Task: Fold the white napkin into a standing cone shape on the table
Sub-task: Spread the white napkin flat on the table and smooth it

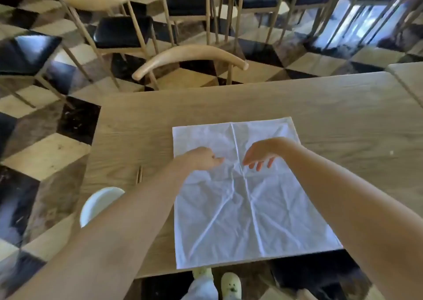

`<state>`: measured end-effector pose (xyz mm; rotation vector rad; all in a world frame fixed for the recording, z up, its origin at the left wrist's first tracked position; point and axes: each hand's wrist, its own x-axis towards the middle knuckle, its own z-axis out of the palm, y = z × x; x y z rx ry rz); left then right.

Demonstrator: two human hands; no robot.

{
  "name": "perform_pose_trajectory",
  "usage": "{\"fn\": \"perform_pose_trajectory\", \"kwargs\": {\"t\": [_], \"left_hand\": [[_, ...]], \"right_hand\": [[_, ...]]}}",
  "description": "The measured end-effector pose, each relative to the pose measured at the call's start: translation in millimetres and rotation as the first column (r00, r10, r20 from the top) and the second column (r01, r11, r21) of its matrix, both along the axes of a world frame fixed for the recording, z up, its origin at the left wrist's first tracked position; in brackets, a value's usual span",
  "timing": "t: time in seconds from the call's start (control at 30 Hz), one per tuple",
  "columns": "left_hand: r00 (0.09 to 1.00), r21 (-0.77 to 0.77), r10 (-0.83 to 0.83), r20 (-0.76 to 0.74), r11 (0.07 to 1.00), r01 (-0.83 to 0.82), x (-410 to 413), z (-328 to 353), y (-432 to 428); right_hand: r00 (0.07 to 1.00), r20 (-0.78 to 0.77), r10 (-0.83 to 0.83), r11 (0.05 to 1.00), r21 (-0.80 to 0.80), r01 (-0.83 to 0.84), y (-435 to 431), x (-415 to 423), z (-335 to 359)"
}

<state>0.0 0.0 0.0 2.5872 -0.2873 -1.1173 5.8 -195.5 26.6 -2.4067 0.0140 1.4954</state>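
White cloth, the napkin is lying spread flat and unfolded on the wooden table, its near edge running along the table's near edge, just above the person's shoes. A long crease is running down its middle from far edge to near, two fainter creases are slanting out from the centre toward the near corners, and small wrinkles are gathering around the middle. No fold of the cone appears to be made yet, so I judge the task to be at its very beginning.

Both hands are hovering over the far half of the cloth, either side of the centre crease. The left hand is loosely curled, thumb and forefinger drawing close together but holding nothing that I can see. The right hand is hanging with fingers spread and drooping, also holding nothing.

To do this step well, I would suggest smoothing the wrinkles outward from the crease first, then taking hold of the far corners rather than the middle, so the edges are meeting squarely and the first fold is lying crisp.

Further out, a white bowl is sitting at the table's left edge, partly hidden by the left forearm, chopsticks are resting beyond it, and a wooden chair is standing past the table's far side.
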Motion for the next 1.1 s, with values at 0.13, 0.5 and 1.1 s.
{"fn": "perform_pose_trajectory", "kwargs": {"t": [0.13,0.5,1.1], "left_hand": [[0.992,-0.04,0.034,0.119,0.999,-0.029,5.4,-34.1,-0.7],[0.874,-0.048,0.184,0.449,0.982,-0.182,58.2,-76.0,1.8],[0.7,-0.151,0.349,0.623,0.932,-0.331,115.8,-69.2,11.3]], "right_hand": [[0.987,0.159,-0.036,0.999,0.013,0.034,15.6,4.4,-36.6],[0.717,0.696,-0.032,0.979,-0.123,0.163,-2.0,54.5,-91.1],[0.531,0.817,0.224,0.954,-0.295,0.051,-10.0,134.5,-86.6]]}}
